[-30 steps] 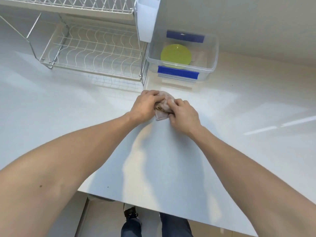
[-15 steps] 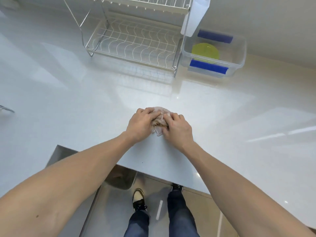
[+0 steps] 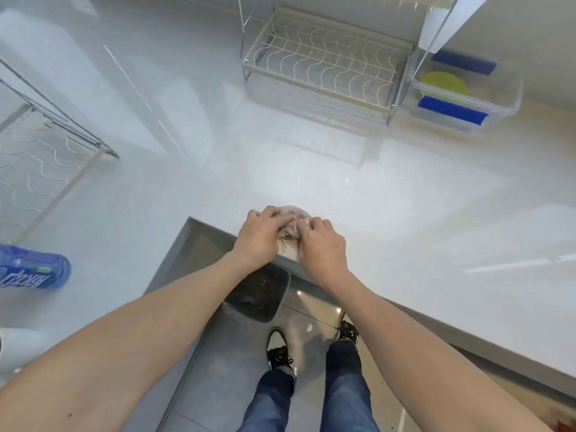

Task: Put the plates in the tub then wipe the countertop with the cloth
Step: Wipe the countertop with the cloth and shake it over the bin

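Left hand [image 3: 257, 241] and right hand [image 3: 322, 249] both clench the bunched cloth [image 3: 294, 221], pressed on the countertop [image 3: 389, 213] at its front edge. Risk: the cloth may slip over the edge toward the bin [image 3: 258, 294] below. A plate [image 3: 444, 84] lies in the tub [image 3: 501, 109].

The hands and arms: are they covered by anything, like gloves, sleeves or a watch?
No. The left hand and right hand are bare: no gloves, rings, watch or wristband visible. Both forearms are uncovered, with no sleeves in view. A few small dark marks dot the left forearm.
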